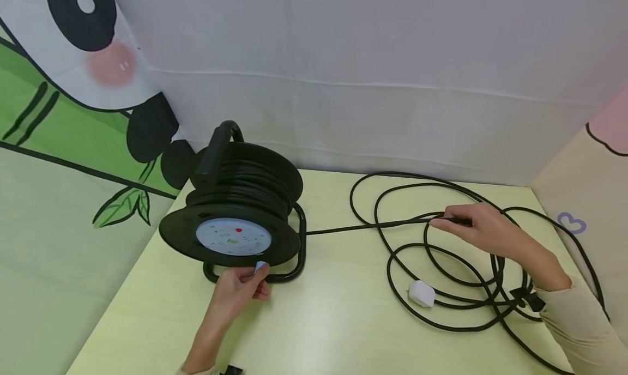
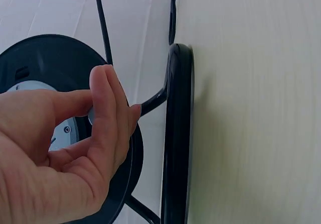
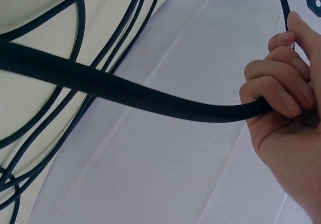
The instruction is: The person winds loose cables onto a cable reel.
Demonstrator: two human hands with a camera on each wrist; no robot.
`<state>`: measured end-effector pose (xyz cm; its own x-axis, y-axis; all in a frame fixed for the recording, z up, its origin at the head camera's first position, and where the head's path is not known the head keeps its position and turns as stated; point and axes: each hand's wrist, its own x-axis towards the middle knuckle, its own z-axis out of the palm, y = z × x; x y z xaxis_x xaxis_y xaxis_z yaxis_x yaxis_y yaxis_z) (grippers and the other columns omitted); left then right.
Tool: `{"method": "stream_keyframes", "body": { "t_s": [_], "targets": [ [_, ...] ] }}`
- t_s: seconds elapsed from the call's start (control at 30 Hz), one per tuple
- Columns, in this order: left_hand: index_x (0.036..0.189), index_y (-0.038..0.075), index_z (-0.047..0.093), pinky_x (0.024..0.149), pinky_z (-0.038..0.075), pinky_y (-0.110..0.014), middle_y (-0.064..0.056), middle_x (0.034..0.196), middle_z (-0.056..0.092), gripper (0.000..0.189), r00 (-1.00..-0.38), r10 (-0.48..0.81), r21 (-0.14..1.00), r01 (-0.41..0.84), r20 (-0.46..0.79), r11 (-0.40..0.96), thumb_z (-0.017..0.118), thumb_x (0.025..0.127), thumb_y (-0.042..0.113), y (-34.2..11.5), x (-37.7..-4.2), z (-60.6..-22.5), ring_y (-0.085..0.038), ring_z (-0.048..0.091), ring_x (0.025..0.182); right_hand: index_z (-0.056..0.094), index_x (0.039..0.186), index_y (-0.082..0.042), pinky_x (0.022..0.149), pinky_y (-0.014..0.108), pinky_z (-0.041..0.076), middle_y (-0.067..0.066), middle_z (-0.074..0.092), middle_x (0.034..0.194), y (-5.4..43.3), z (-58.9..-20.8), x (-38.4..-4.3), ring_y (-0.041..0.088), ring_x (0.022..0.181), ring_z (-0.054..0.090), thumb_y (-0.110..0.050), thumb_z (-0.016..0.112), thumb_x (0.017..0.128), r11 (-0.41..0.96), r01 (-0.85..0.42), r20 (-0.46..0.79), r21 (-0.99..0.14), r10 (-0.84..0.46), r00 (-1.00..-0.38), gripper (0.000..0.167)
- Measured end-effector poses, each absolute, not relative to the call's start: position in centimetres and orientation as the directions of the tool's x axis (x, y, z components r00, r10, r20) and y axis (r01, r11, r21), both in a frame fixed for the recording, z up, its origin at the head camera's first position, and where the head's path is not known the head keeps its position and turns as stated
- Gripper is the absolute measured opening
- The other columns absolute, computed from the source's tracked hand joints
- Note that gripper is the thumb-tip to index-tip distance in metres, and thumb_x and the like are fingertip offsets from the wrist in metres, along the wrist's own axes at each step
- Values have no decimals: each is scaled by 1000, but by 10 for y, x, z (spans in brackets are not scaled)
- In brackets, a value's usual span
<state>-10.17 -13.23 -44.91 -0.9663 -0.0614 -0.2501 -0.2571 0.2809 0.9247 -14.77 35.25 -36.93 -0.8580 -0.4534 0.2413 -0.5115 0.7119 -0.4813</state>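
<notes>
A black cable reel with a pale blue round socket panel stands on its tube frame at the table's left. At the lower rim of its front disc, my left hand pinches a small pale blue knob between thumb and fingers; in the left wrist view the fingers mostly hide it. My right hand grips the black cable, which runs fairly straight from the reel. Seen from the right wrist, curled fingers wrap the cable, and more of it trails out behind the hand.
Loose loops of cable spread over the right side of the pale table, some past its right edge. A white plug lies among them. A light fabric backdrop rises right behind the table.
</notes>
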Motion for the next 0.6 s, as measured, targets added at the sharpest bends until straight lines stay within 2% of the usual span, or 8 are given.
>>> {"method": "stream_keyframes", "body": {
  "t_s": [0.2,0.5,0.6],
  "targets": [
    [96,-13,72,64,64,-27,-15,76,73,33,-961,-92,925,-276,-260,262,69,101,20,-144,-101,-451,-20,73,64,43,73,-23,48,23,23,-15,28,66,371,-365,-144,-1,56,23,-20,71,99,745,-458,237,-484,-392,-889,38],
    [97,-16,71,65,64,-27,-13,76,72,35,-959,-135,923,-276,-248,269,65,103,18,-165,-100,-450,-15,72,62,49,70,-24,50,24,22,-11,31,60,408,-358,-134,3,53,27,-33,73,98,890,-301,204,-343,-242,-949,38],
    [102,-18,69,66,64,-27,-14,76,72,35,-959,-150,928,-273,-241,255,64,104,17,-174,-100,-449,-14,72,63,51,69,-23,50,25,20,-12,30,59,423,-360,-131,3,53,27,-31,76,96,895,-277,237,-349,-201,-950,37]
  ]
}}
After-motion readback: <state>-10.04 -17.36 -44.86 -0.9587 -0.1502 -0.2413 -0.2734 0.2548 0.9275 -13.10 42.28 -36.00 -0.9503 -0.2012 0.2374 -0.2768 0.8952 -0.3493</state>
